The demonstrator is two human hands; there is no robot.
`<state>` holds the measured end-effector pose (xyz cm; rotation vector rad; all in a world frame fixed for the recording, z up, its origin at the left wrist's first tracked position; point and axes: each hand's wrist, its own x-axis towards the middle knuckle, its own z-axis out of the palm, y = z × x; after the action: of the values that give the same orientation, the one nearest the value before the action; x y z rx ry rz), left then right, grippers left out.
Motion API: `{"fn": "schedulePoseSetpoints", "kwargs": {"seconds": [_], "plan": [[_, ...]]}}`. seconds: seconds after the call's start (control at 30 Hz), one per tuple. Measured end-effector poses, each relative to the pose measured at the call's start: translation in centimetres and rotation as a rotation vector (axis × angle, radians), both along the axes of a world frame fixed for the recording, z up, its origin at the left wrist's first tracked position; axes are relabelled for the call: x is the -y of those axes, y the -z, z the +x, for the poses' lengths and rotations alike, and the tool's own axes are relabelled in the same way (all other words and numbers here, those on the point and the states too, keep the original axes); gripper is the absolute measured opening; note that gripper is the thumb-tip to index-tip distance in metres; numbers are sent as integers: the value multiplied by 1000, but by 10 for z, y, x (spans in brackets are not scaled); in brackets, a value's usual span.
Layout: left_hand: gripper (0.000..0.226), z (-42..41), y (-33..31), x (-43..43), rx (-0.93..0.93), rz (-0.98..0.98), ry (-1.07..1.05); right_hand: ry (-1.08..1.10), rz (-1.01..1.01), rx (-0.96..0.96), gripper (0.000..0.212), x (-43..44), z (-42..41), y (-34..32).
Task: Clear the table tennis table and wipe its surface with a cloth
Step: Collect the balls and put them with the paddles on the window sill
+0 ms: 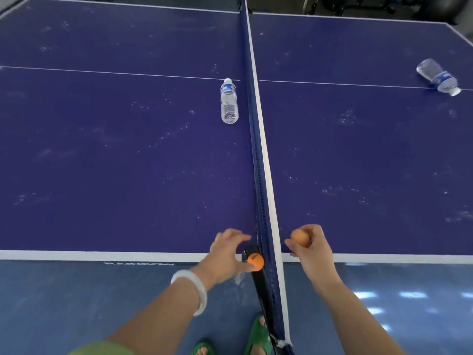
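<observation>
The dusty blue table tennis table [115,162] is split by its net [261,155]. At the near edge, left of the net, my left hand [225,254] holds an orange ball [256,262] at its fingertips, right beside the black net clamp [252,251]. On the other side of the net, my right hand [311,247] grips a second orange ball [300,237] just above the table edge. A clear water bottle [229,101] lies on the left half close to the net. Another bottle [439,78] lies on its side at the far right.
White dust specks and smears cover both halves of the table. The net's white top band [268,175] stands between my two hands. Blue floor [76,303] runs along the near table edge, where my feet stand in green sandals [258,336]. Dark equipment [358,3] stands beyond the far edge.
</observation>
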<state>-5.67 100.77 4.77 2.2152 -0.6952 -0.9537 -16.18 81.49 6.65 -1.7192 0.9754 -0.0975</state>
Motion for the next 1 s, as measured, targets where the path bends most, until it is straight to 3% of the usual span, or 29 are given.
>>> {"fn": "schedulePoseSetpoints", "kwargs": {"seconds": [0.17, 0.43, 0.57, 0.7, 0.87, 1.0], "plan": [[87, -37, 15, 6, 87, 15, 71, 42, 2, 14, 34, -10, -21, -3], [44, -43, 18, 12, 215, -53, -39, 62, -5, 11, 34, -23, -48, -6], [31, -46, 4, 10, 106, -140, -122, 55, -24, 46, 34, -29, -58, -20], [35, -50, -7, 2, 30, -176, -229, 30, -14, 132, 34, -31, -56, -38], [38, -55, -28, -18, 32, -231, -359, -154, -30, 177, 37, -42, -33, -59], [36, -66, -52, -50, -13, -269, -588, -414, 81, 216, 39, -69, -8, -70]]}}
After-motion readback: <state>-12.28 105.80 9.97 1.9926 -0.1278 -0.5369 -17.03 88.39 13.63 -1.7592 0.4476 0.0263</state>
